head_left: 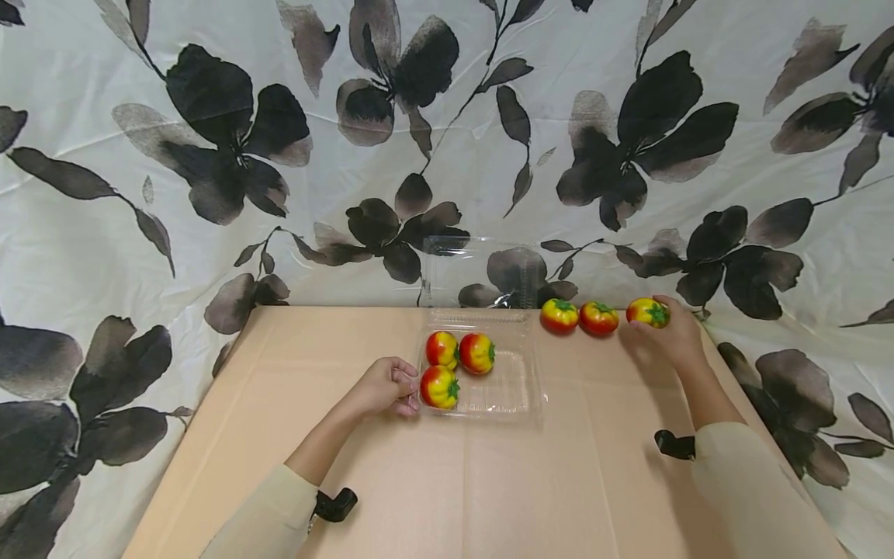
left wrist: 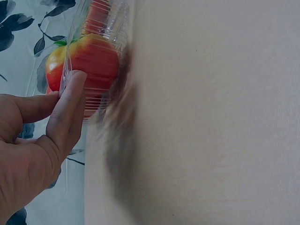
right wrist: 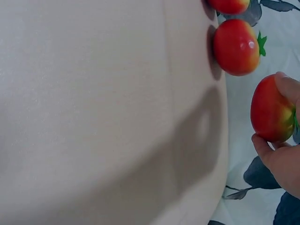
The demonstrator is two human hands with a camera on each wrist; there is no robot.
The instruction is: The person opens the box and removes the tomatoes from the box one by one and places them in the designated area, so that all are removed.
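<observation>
The left hand [head_left: 386, 386], extended forward, pinches the left rim of a clear plastic container [head_left: 517, 380] holding three round red-and-yellow fruits with green tops [head_left: 477, 353]. Well apart, the right hand [head_left: 673, 332] is at the tan table [head_left: 524, 489]'s far edge, thumb and fingers gripping another such fruit [head_left: 646, 312] beside two more fruits [head_left: 598, 319].

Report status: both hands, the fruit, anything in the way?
Left hand pinching edge of clear box. Right hand gripping one red-yellow fruit. Three fruits inside box, lid open. Two loose fruits between box and held one.
</observation>
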